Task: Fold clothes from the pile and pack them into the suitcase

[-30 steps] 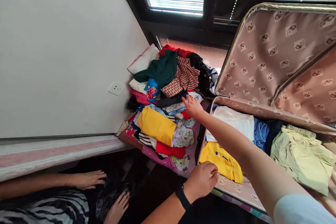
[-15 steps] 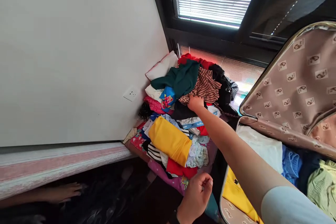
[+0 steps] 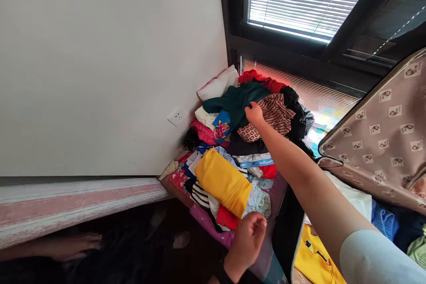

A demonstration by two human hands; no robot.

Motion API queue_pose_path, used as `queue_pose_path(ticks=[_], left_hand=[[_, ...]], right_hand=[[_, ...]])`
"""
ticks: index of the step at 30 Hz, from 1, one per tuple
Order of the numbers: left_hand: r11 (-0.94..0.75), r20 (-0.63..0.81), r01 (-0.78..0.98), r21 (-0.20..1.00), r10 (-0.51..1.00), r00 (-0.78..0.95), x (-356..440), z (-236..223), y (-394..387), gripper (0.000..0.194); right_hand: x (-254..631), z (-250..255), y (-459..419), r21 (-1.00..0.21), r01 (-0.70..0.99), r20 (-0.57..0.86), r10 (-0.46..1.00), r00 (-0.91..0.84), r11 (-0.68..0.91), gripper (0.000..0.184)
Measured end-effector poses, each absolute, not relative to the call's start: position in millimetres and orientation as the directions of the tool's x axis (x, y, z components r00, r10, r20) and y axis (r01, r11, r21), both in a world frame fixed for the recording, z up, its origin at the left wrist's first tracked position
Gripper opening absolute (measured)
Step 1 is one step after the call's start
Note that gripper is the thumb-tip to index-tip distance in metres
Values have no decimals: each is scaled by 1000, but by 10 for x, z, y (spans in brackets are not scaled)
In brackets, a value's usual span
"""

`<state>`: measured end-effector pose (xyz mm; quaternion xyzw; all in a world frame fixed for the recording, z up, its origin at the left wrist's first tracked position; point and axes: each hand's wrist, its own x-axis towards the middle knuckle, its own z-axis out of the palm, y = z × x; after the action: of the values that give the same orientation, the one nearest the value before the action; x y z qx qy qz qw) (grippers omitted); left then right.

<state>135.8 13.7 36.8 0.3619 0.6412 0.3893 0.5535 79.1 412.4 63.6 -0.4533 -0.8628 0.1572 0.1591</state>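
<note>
White wall (image 3: pixel 116 66) upper left | suitcase (image 3: pixel 369 142) part-filled, lower right; central heap (image 3: pixel 245 145) remains | right hand (image 3: pixel 254 114) touches green garment (image 3: pixel 234 101), grip unclear | left hand (image 3: pixel 246 239) curled, empty

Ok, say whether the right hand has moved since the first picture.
Yes, upward in view: then lower than the wall socket, the right hand is now about level with it, at the dark green garment.

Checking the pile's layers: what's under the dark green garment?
White patterned cloth and blue printed cloth appear to emerge below the left part of the dark green garment, near the right hand. Anything beneath its middle is covered and cannot be seen.
</note>
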Motion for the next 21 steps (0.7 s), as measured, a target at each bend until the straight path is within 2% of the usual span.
queue_pose_path(ticks=[3, 4, 5, 7, 9, 13, 15, 17, 19, 20, 21], left_hand=[[370, -408, -171, 913, 836, -368, 999, 394, 426, 59], [322, -412, -265, 909, 791, -452, 860, 431, 548, 63], [260, -431, -371, 891, 741, -516, 726, 477, 673, 67], [179, -507, -557, 811, 690, -516, 512, 575, 903, 77], [199, -551, -596, 778, 671, -496, 409, 643, 1068, 77], [387, -533, -376, 842, 706, -467, 509, 629, 1113, 62], [465, -508, -209, 861, 756, -413, 605, 606, 1008, 46], [484, -465, -55, 873, 794, -393, 669, 640, 858, 35], [442, -402, 18, 897, 830, -387, 687, 770, 698, 31], [413, -374, 25, 911, 849, -373, 679, 877, 626, 30], [383, -352, 26, 923, 870, -347, 661, 1010, 565, 30]], right_hand=[[1085, 786, 3510, -472, 682, 74, 796, -601, 559, 20], [1241, 829, 3266, -510, 639, 46, 761, -647, 575, 19], [1416, 864, 3008, -628, 527, 10, 683, -730, 572, 18], [1778, 904, 2488, -789, 341, -73, 474, -878, 511, 9], [2088, 911, 2026, -827, 307, -156, 333, -930, 471, 9], [2428, 887, 1527, -815, 298, -243, 175, -954, 497, 13], [2497, 876, 1504, -829, 292, -262, 130, -956, 477, 11], [2538, 861, 1560, -827, 354, -332, 129, -934, 436, 7], [2560, 834, 1624, -763, 453, -372, 259, -891, 461, 9], [2564, 816, 1646, -715, 493, -346, 362, -866, 495, 20], [2562, 798, 1659, -668, 520, -285, 463, -839, 532, 38]])
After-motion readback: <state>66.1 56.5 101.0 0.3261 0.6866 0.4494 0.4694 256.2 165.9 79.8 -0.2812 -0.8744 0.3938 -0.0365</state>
